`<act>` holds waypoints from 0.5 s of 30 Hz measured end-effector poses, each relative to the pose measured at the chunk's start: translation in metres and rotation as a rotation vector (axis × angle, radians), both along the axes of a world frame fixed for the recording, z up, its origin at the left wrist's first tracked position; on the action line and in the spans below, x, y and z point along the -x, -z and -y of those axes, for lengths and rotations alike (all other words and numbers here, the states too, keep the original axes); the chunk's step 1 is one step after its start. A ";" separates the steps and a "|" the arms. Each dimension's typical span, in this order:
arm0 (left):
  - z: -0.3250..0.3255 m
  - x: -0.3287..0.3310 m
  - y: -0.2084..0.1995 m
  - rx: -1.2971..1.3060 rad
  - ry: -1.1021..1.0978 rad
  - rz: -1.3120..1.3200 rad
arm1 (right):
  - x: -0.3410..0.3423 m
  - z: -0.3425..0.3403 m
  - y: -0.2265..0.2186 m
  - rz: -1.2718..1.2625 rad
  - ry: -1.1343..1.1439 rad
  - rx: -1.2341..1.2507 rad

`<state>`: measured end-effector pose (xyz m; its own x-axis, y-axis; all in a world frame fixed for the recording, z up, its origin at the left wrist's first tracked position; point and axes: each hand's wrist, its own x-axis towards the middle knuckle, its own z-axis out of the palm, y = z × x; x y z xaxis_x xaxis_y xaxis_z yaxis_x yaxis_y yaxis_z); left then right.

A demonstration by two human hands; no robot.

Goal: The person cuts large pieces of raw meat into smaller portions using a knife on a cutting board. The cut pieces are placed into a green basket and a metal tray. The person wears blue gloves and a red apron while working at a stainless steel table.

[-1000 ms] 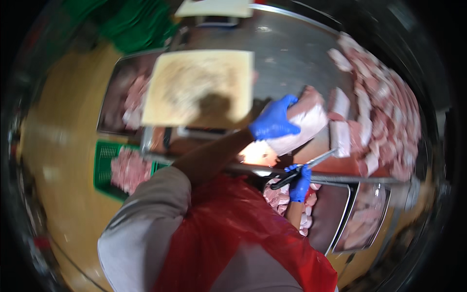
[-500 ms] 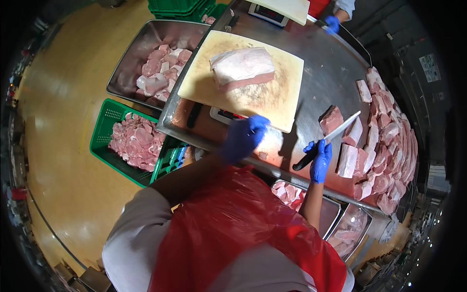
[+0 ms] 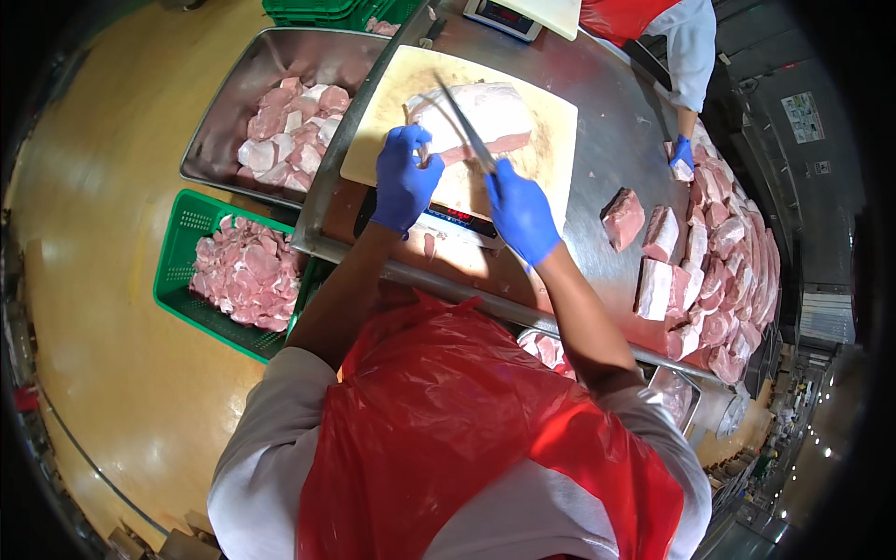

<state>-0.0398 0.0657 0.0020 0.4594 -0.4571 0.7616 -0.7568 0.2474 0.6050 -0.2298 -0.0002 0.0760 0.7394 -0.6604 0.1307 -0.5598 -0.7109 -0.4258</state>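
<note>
Clasping the knife (image 3: 466, 125) in the right hand (image 3: 519, 211), slanted over the meat slab (image 3: 501, 110) on the cutting board (image 3: 554, 140) just beyond both hands, with the left hand (image 3: 405, 179) curled at the slab's near-left corner, seemingly for steadiness, impossible to tell if gripping

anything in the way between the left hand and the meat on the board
Nothing visible: the left hand is right at the near left corner of the meat. The knife, in the right hand, crosses the meat in view, but off to the side.
</note>
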 end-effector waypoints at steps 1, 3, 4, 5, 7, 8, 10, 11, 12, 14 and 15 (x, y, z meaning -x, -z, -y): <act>-0.003 -0.003 0.010 -0.015 0.023 -0.018 | -0.018 0.002 -0.002 0.030 -0.052 0.048; -0.011 0.001 0.005 -0.126 0.040 -0.133 | -0.052 0.012 -0.009 -0.012 -0.067 0.056; -0.017 0.002 0.003 -0.181 0.043 -0.194 | -0.062 0.014 -0.010 -0.036 -0.080 0.061; -0.020 0.001 0.001 -0.160 0.034 -0.178 | -0.061 0.015 -0.009 -0.110 -0.089 0.044; -0.026 0.000 -0.001 -0.121 0.017 -0.151 | -0.048 0.013 -0.002 -0.262 -0.102 0.007; -0.035 -0.006 0.003 -0.164 -0.042 -0.099 | -0.028 0.011 0.011 -0.332 -0.115 -0.006; -0.051 -0.024 0.006 -0.239 -0.162 0.010 | 0.023 0.005 0.008 -0.433 -0.136 -0.047; -0.061 -0.023 -0.004 -0.278 -0.201 -0.290 | 0.049 0.001 0.000 -0.460 -0.140 -0.091; -0.069 -0.022 -0.008 -0.269 -0.171 -0.377 | 0.072 -0.001 -0.015 -0.589 -0.139 -0.066; -0.075 -0.028 -0.013 -0.227 -0.113 -0.550 | 0.099 0.004 -0.040 -0.747 -0.137 -0.012; -0.071 -0.030 -0.011 -0.293 -0.117 -0.475 | 0.107 0.008 -0.048 -0.780 -0.139 0.007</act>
